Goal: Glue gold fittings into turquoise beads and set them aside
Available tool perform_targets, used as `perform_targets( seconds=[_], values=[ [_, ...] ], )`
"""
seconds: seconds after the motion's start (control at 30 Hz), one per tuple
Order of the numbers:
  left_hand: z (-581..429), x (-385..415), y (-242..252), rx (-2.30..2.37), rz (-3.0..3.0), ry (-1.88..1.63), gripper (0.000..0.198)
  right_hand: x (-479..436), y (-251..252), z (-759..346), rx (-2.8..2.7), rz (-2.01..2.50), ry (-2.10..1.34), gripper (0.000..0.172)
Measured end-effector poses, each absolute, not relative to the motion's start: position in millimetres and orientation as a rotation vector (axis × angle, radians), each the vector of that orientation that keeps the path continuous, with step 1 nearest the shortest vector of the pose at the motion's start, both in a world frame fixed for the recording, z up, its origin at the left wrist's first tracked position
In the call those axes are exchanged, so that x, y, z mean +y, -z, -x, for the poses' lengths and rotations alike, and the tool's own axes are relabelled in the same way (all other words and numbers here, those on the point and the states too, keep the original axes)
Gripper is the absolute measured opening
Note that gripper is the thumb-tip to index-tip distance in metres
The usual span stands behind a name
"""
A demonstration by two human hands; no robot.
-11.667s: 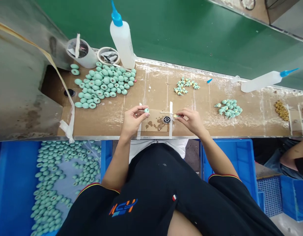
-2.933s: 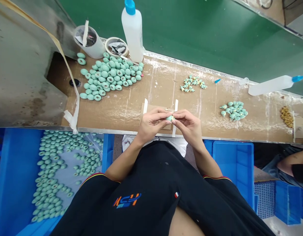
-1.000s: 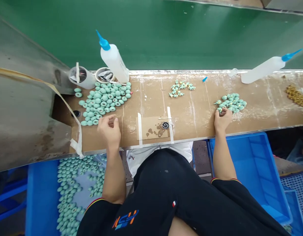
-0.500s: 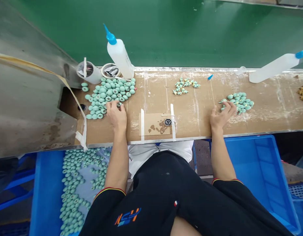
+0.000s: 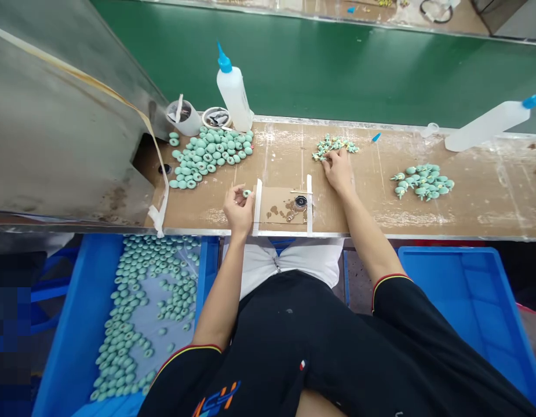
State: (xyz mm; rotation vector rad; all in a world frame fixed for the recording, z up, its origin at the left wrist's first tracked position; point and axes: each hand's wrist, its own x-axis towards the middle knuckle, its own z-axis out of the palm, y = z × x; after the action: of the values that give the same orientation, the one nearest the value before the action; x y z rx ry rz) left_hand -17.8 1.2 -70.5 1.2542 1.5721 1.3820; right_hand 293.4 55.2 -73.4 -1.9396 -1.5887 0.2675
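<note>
My left hand [image 5: 236,204] pinches a small teal round piece [image 5: 247,193] beside the taped cardboard pad [image 5: 276,204] near the bench's front edge. A small black cap [image 5: 300,202] with brown glue spots sits on that pad. My right hand [image 5: 338,170] reaches forward, fingers curled down at the near edge of a small heap of tiny teal and yellow parts [image 5: 332,146]; what it grips is hidden. A big pile of teal round pieces [image 5: 207,155] lies to the left. A group of joined teal pieces [image 5: 423,182] lies to the right.
A squeeze bottle with a blue tip [image 5: 233,91] stands behind the big pile, next to a white cup [image 5: 183,117] and a tape roll [image 5: 216,117]. Another bottle [image 5: 489,123] lies at right. Blue bins sit below the bench, the left one [image 5: 76,324] holding many teal pieces. Green belt [image 5: 337,63] behind.
My left hand left the big pile with one teal piece and came to the pad. My right hand moved from the joined pieces at right to the small heap of tiny parts.
</note>
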Motion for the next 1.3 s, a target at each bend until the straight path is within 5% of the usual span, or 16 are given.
perform_targets(
  seconds=[0.57, 0.97, 1.3],
  values=[
    [20.3, -34.0, 90.7, 1.054, -1.317, -1.332, 0.04, -33.1, 40.1, -328.1, -2.053, 2.32, -0.208, 0.025],
    [26.9, -36.7, 86.9, 1.012, -1.324, -1.198, 0.042, -40.9, 60.1, -342.8, -1.792, 1.835, -0.432, 0.012],
    [27.4, -40.5, 85.3, 1.065, -1.268, -1.203, 0.038, -45.6, 6.5, -273.6, -2.162, 1.466, -0.491, 0.007]
  ],
)
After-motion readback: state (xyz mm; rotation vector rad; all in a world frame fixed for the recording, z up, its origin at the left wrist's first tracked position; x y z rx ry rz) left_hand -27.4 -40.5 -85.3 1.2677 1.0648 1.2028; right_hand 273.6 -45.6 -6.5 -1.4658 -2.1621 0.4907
